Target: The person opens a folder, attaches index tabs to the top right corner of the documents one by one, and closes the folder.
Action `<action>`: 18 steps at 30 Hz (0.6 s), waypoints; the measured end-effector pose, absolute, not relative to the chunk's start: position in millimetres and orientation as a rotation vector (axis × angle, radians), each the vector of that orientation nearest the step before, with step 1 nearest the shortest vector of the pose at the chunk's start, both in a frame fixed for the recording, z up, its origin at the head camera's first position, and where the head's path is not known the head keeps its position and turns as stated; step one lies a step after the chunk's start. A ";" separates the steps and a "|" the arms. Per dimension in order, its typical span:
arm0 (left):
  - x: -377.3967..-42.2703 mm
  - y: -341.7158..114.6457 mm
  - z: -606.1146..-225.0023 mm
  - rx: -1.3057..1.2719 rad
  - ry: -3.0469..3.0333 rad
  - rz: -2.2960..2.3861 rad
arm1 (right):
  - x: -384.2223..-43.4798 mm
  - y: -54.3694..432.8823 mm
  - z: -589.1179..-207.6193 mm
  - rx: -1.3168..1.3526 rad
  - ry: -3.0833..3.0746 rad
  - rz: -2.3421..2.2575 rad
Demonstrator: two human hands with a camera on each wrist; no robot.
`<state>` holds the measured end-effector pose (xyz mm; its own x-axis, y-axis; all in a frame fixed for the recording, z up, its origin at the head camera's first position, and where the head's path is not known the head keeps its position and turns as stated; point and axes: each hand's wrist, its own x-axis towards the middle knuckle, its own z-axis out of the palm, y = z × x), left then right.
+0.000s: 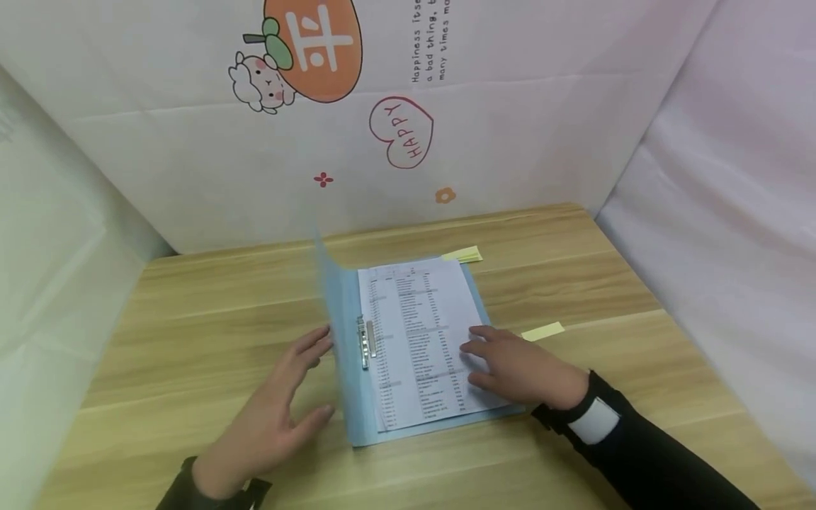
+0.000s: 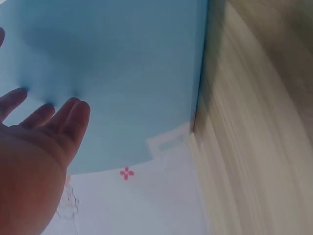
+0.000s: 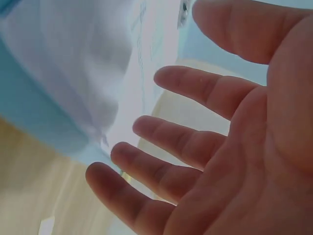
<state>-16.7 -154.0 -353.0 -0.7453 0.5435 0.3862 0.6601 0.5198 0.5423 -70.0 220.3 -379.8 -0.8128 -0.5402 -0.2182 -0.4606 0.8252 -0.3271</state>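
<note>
A light blue folder (image 1: 360,425) lies opened on the table, holding a stack of printed sheets (image 1: 417,340) with table-like rows. A metal clip (image 1: 364,343) sits along the fold. The folder's front cover (image 1: 338,326) stands nearly upright on the left. My left hand (image 1: 268,425) is at the outer side of that cover; in the left wrist view its fingertips (image 2: 73,105) are right at the blue cover surface. My right hand (image 1: 516,368) is over the right edge of the sheets, its fingers spread apart, gripping nothing in the right wrist view.
A yellow paper strip bundle (image 1: 468,254) lies at the folder's top right corner. Another yellow strip (image 1: 543,331) is on the wooden table (image 1: 210,319) beyond my right hand. A white printed cloth (image 1: 510,134) hangs behind the table, with plain white cloth at both sides.
</note>
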 end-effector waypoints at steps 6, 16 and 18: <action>-30.7 -139.8 -361.5 -1.081 -2.626 -0.874 | -71.8 240.9 -365.7 -0.686 2.750 -0.460; -52.7 -120.1 -380.8 -1.116 -2.747 -0.728 | -72.2 267.9 -345.7 -0.624 2.816 -0.589; -56.7 -116.5 -384.7 -1.111 -2.785 -0.681 | -72.3 270.4 -344.2 -0.618 2.835 -0.597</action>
<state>-56.7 -116.5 -384.7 -0.7368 0.6391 0.2205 0.6687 0.6410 0.3767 -72.3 270.4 -344.2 -0.8975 -0.4323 -0.0869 -0.3604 0.8328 -0.4201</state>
